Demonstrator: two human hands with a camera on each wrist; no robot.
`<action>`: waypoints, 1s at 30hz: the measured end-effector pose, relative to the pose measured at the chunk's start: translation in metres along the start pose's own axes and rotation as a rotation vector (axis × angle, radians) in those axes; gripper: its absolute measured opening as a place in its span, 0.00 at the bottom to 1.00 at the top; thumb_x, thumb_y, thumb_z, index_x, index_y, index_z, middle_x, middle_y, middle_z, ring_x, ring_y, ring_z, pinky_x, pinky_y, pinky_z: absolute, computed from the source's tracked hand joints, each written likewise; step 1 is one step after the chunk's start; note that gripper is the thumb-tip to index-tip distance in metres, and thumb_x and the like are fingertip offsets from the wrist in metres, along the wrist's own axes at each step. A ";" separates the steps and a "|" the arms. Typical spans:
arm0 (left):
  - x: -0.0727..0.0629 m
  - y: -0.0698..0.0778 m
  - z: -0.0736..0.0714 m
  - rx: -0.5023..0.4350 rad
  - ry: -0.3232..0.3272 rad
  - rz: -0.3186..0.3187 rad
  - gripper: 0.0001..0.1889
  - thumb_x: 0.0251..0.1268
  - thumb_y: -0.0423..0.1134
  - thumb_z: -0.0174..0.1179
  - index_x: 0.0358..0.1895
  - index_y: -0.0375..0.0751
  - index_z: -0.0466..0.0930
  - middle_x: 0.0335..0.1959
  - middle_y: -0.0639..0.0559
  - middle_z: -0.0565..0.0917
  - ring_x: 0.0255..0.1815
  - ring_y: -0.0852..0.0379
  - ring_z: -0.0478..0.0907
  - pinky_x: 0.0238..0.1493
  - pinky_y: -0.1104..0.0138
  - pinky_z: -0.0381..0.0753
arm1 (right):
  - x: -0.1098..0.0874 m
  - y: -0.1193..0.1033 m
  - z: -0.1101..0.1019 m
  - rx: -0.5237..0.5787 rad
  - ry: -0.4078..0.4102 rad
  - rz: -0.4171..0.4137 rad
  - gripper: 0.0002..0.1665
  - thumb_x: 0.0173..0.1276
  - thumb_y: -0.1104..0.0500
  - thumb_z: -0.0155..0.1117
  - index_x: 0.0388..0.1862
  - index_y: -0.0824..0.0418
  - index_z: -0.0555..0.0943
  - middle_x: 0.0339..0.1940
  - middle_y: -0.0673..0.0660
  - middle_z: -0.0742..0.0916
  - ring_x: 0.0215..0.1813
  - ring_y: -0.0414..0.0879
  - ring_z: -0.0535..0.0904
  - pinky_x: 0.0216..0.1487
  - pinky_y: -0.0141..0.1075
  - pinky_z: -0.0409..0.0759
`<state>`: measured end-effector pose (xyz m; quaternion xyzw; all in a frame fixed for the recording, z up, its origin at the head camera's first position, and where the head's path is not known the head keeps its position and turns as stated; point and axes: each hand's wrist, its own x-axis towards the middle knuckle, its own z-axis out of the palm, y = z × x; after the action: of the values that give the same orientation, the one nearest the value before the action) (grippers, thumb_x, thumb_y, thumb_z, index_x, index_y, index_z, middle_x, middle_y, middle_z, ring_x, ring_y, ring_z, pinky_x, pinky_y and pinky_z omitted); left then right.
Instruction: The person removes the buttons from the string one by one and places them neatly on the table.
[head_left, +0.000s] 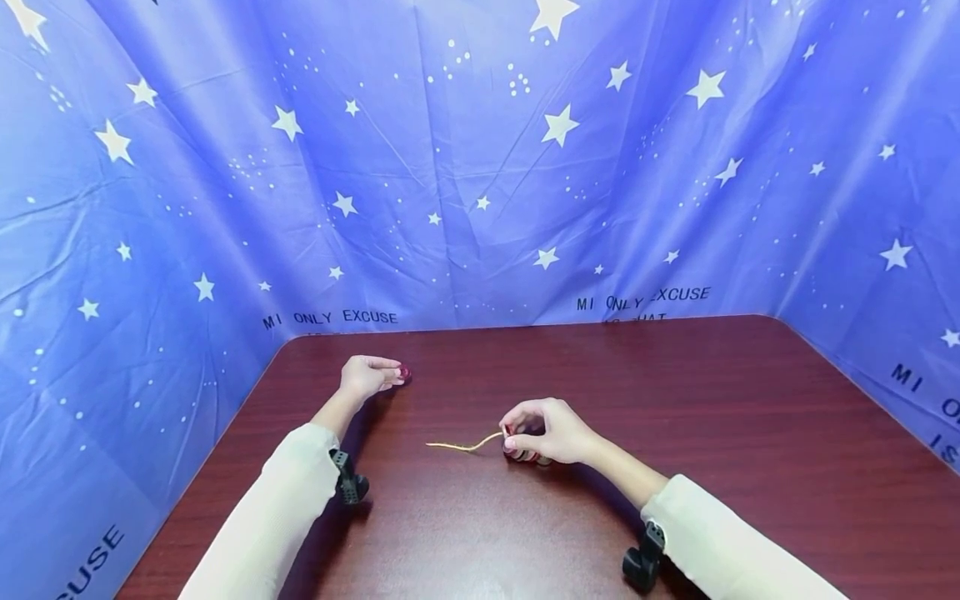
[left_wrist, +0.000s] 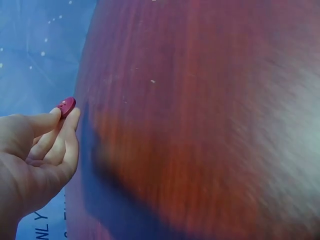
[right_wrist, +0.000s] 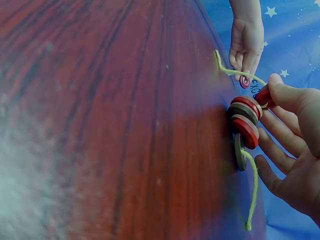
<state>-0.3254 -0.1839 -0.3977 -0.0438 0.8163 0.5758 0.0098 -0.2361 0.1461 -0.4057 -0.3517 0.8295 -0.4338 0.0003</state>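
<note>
My left hand (head_left: 365, 377) pinches a round red button (left_wrist: 66, 106) between thumb and fingertips, toward the far left of the table; small holes show in the button's face. My right hand (head_left: 555, 431) pinches a red button (right_wrist: 265, 97) at the near end of a row of red, pink and dark buttons (right_wrist: 245, 122) threaded on a yellow cord (head_left: 467, 448). One free end of the cord stretches left from the right hand's fingertips in the head view. The other cord end hangs past the dark last button (right_wrist: 240, 151) in the right wrist view.
The dark red wooden table (head_left: 450, 533) runs back to a blue star-printed curtain (head_left: 450, 167), which also closes off both sides. Each sleeve carries a black wrist camera (head_left: 348, 477).
</note>
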 end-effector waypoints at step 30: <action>0.010 0.002 0.011 0.377 0.099 0.069 0.08 0.55 0.35 0.67 0.37 0.34 0.88 0.29 0.43 0.89 0.22 0.64 0.83 0.22 0.75 0.73 | 0.003 0.002 0.001 0.010 -0.013 0.032 0.14 0.58 0.58 0.72 0.42 0.63 0.84 0.32 0.56 0.89 0.33 0.38 0.84 0.36 0.30 0.82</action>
<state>-0.3357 -0.1735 -0.4006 -0.0415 0.9103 0.4098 -0.0418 -0.2392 0.1437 -0.4067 -0.3412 0.8329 -0.4356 0.0142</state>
